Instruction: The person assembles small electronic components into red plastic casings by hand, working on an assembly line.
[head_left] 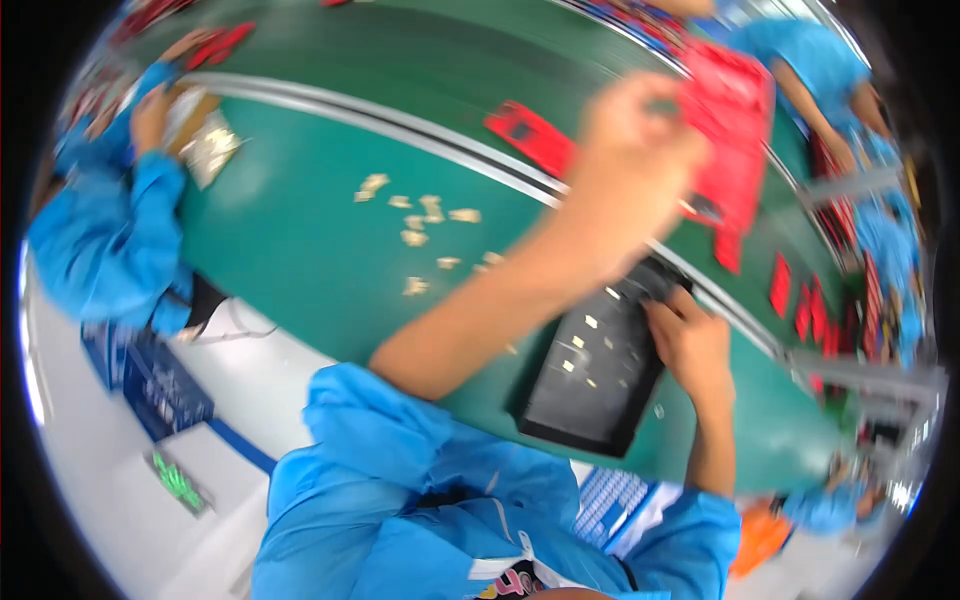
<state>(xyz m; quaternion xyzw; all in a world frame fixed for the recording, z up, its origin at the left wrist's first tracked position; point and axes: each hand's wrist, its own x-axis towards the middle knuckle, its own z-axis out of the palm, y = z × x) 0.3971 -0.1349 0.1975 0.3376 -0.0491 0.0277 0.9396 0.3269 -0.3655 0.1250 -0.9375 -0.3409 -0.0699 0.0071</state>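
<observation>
My left hand (640,170) is stretched out over the far rail, smeared by motion, its fingers closed at the near edge of a large red plastic casing (735,130). The casing looks raised above the green belt. My right hand (693,345) dips into a black tray (590,415) at its right side, with fingers bent together; whatever they pinch is hidden. Several small pale pieces (591,321) lie scattered in the tray. Left of my left forearm, loose cream-coloured pieces (414,237) are spread on the green tabletop (290,230).
A metal rail (400,125) divides the tabletop from the green belt (400,60). Another red casing (530,135) lies on the belt, with smaller red parts (780,285) farther right. A co-worker in blue (110,240) sits at the left beside a clear bag (212,148). Other people work across the belt.
</observation>
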